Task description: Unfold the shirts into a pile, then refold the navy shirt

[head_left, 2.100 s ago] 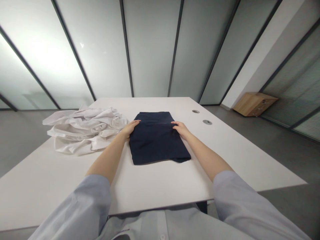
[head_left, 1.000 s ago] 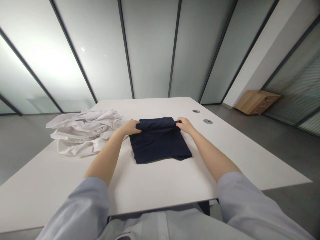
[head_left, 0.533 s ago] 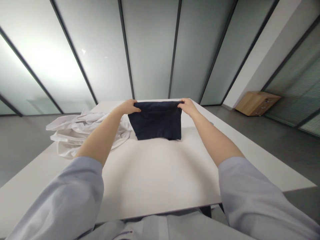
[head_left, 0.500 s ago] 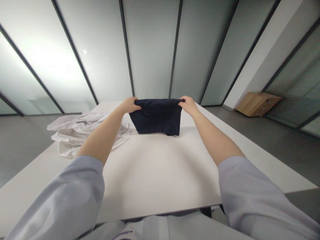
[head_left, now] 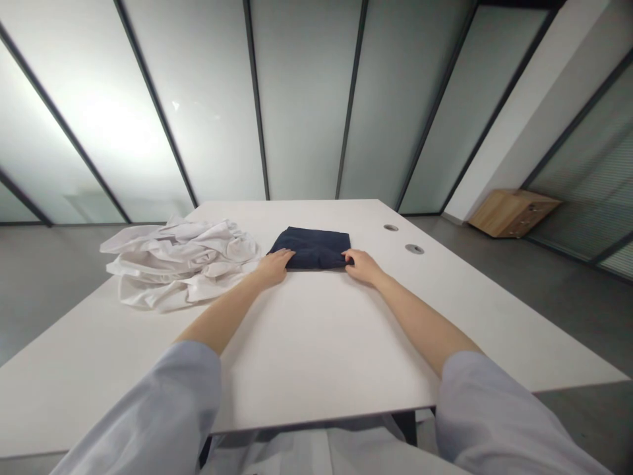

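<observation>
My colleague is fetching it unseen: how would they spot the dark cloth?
Find the big white table and look toward its far end. At the person's left hand and right hand lies a compact folded cloth. It is navy, unlike the loose, crumpled white fabric heap to its left.

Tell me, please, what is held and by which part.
The navy cloth, its near right corner in the right hand; left hand rests on its left end.
</observation>
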The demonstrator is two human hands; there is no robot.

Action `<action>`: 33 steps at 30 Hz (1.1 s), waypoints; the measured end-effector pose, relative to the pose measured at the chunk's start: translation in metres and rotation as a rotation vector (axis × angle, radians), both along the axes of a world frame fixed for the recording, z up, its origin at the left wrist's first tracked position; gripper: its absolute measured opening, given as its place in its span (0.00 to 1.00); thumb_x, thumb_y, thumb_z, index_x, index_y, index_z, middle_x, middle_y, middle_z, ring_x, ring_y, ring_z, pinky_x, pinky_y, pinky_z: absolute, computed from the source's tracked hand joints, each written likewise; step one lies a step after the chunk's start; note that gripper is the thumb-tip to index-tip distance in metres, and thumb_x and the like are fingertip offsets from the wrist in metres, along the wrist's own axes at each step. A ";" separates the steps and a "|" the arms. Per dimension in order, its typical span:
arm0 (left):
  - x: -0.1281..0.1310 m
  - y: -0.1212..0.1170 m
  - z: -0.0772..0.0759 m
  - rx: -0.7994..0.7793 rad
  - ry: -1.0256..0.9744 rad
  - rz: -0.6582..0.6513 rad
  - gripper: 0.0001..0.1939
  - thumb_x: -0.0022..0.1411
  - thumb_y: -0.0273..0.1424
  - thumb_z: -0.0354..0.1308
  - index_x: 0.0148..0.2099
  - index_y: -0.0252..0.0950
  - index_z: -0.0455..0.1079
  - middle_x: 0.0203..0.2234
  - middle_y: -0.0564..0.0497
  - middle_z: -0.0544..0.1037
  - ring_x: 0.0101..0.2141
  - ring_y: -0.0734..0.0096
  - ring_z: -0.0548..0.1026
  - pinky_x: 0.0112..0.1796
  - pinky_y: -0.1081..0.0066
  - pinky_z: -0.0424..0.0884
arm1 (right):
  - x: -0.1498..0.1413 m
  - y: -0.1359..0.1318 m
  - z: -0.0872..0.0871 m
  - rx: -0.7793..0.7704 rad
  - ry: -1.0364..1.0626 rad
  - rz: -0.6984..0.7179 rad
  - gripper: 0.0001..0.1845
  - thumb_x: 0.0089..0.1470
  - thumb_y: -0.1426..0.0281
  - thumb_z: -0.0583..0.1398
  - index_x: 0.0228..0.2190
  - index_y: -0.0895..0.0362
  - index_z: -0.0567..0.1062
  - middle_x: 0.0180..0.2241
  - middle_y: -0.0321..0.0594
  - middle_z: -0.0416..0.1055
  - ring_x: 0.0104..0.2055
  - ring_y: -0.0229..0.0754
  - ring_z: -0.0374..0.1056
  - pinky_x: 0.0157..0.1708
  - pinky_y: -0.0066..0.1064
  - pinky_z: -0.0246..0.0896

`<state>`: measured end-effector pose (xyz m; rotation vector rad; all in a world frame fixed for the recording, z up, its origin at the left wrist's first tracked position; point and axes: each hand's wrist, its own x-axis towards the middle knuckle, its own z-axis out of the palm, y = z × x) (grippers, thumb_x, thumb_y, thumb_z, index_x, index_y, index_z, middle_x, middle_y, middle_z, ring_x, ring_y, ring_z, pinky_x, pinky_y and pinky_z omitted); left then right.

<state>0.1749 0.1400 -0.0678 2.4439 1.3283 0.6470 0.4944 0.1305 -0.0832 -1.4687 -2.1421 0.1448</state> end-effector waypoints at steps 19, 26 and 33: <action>-0.016 -0.002 -0.009 0.015 0.021 0.188 0.27 0.48 0.26 0.59 0.54 0.36 0.69 0.47 0.42 0.77 0.48 0.52 0.74 0.52 0.62 0.66 | 0.008 -0.001 -0.018 -0.097 0.125 -0.007 0.19 0.48 0.75 0.59 0.43 0.54 0.80 0.45 0.40 0.77 0.48 0.46 0.72 0.53 0.37 0.63; -0.022 0.000 -0.008 0.020 0.129 0.211 0.29 0.49 0.23 0.55 0.56 0.36 0.69 0.47 0.44 0.78 0.47 0.57 0.75 0.50 0.66 0.67 | 0.009 0.002 -0.021 -0.038 0.116 0.044 0.19 0.44 0.77 0.60 0.40 0.56 0.81 0.52 0.43 0.73 0.55 0.47 0.67 0.58 0.37 0.57; -0.034 0.003 -0.004 -0.110 -0.230 0.300 0.20 0.53 0.40 0.56 0.43 0.32 0.75 0.33 0.48 0.80 0.36 0.59 0.77 0.39 0.65 0.72 | 0.015 0.002 -0.019 -0.203 0.468 -0.041 0.16 0.51 0.67 0.56 0.37 0.59 0.81 0.35 0.39 0.79 0.39 0.46 0.73 0.43 0.35 0.67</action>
